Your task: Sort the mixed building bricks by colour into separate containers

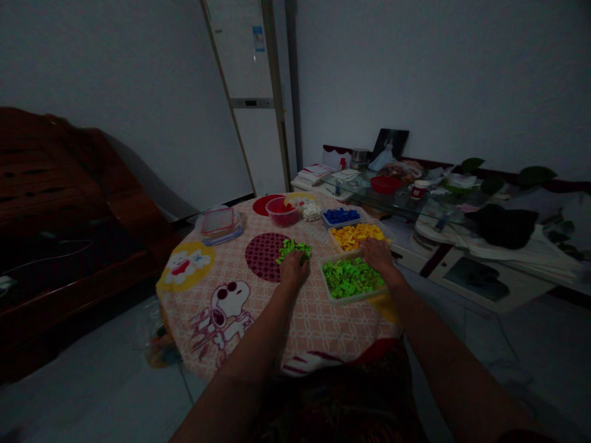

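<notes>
My left hand is at the near edge of a loose pile of small green building blocks on the tablecloth. Its fingers are curled together, and whatever lies between them is hidden. My right hand reaches across the far right corner of a clear box of green blocks, its fingers stretched out at the edge of the yellow blocks. Those yellow blocks fill a second clear box just behind. Beyond it stands a box of blue blocks.
On the round table's patterned cloth are also a round tub with red pieces, a heap of white pieces and stacked box lids. A cluttered glass-topped cabinet stands behind right, a wooden bench at left.
</notes>
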`<action>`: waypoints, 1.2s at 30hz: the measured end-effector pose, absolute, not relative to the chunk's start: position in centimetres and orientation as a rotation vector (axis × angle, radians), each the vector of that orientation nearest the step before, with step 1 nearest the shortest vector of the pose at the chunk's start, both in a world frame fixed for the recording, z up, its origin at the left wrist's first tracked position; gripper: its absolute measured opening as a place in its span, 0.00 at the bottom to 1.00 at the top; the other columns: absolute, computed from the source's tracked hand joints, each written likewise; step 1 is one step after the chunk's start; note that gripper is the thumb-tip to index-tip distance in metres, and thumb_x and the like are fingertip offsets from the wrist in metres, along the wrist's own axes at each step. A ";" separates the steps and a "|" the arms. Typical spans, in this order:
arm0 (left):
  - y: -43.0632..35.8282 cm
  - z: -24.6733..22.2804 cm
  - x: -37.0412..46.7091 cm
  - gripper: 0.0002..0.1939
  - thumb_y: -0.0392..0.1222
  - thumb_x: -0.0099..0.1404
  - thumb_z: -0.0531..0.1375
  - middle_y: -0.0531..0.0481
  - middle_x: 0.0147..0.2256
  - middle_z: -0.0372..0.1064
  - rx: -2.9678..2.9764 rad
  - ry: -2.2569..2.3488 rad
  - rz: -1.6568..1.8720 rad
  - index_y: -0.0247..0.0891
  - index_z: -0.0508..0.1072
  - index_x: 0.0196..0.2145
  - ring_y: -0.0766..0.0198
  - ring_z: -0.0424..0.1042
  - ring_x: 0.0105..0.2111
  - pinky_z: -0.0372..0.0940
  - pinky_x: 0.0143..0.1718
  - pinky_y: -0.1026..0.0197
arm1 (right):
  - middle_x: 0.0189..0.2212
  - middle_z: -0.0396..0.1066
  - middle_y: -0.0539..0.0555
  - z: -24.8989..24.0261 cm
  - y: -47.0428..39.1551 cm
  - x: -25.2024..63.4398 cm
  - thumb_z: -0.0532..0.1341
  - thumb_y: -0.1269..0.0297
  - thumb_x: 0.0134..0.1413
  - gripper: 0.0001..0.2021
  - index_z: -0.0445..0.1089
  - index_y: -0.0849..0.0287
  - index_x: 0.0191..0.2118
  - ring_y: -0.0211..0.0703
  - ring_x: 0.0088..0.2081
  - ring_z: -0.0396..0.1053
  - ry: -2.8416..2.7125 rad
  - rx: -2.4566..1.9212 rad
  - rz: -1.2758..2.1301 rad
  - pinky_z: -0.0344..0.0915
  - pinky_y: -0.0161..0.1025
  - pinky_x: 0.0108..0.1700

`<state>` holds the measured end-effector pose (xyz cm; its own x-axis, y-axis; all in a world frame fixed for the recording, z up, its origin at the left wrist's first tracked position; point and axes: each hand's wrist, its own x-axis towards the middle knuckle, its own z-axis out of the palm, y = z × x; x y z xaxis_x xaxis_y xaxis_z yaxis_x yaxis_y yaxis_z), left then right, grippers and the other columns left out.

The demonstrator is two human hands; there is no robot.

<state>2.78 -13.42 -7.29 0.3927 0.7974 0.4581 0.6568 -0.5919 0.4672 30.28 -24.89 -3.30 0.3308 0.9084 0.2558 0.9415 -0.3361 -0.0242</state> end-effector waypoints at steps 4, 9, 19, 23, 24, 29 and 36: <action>-13.2 -7.4 2.5 0.15 0.36 0.60 0.64 0.41 0.45 0.74 2.349 1.208 0.998 0.39 0.77 0.46 0.51 0.73 0.46 0.67 0.49 0.51 | 0.56 0.72 0.60 -3.2 -24.9 30.3 0.45 0.62 0.74 0.22 0.72 0.54 0.59 0.52 0.54 0.69 -1.723 -2.423 -0.318 0.55 0.48 0.59; -13.1 -7.3 2.4 0.09 0.34 0.59 0.65 0.43 0.41 0.73 2.278 1.189 1.020 0.38 0.77 0.39 0.54 0.73 0.42 0.67 0.47 0.53 | 0.55 0.73 0.60 -3.0 -24.9 30.2 0.44 0.62 0.74 0.22 0.72 0.54 0.59 0.52 0.54 0.69 -1.735 -2.441 -0.295 0.55 0.48 0.58; -13.5 -6.7 2.4 0.06 0.33 0.60 0.60 0.45 0.37 0.76 2.070 1.152 1.181 0.39 0.77 0.35 0.56 0.74 0.40 0.68 0.47 0.53 | 0.54 0.74 0.59 -3.2 -24.9 30.1 0.45 0.62 0.73 0.22 0.72 0.55 0.58 0.53 0.53 0.69 -1.708 -2.424 -0.298 0.55 0.48 0.59; -14.3 -5.8 3.3 0.10 0.37 0.65 0.58 0.44 0.41 0.78 2.015 0.977 1.231 0.39 0.79 0.41 0.56 0.76 0.43 0.70 0.48 0.53 | 0.55 0.73 0.59 -3.1 -24.9 30.1 0.45 0.61 0.73 0.22 0.72 0.55 0.59 0.52 0.53 0.69 -1.717 -2.422 -0.314 0.55 0.48 0.59; -14.6 -5.6 3.6 0.11 0.38 0.66 0.57 0.44 0.42 0.78 1.995 0.908 1.216 0.39 0.79 0.42 0.56 0.76 0.43 0.70 0.47 0.53 | 0.55 0.73 0.59 -3.1 -24.9 30.1 0.45 0.61 0.73 0.22 0.72 0.55 0.59 0.52 0.53 0.69 -1.713 -2.429 -0.310 0.55 0.48 0.59; -15.8 -4.8 5.1 0.15 0.41 0.68 0.57 0.45 0.42 0.80 1.988 0.604 1.036 0.40 0.80 0.49 0.57 0.78 0.43 0.71 0.48 0.54 | 0.56 0.73 0.59 -3.2 -24.9 30.3 0.45 0.61 0.74 0.22 0.72 0.55 0.60 0.53 0.55 0.69 -1.713 -2.429 -0.299 0.54 0.48 0.60; -15.0 -6.5 3.7 0.16 0.34 0.65 0.56 0.43 0.46 0.79 1.970 0.958 1.281 0.39 0.80 0.46 0.57 0.76 0.48 0.68 0.55 0.52 | 0.56 0.73 0.60 -3.1 -25.0 30.2 0.44 0.61 0.73 0.23 0.73 0.55 0.59 0.53 0.55 0.68 -1.712 -2.418 -0.291 0.54 0.48 0.60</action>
<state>3.73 -14.96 -6.54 0.2757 0.8210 0.4999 0.2475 -0.5632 0.7884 30.23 -25.01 -3.05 0.3244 0.9119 0.2516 0.9438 -0.3298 -0.0215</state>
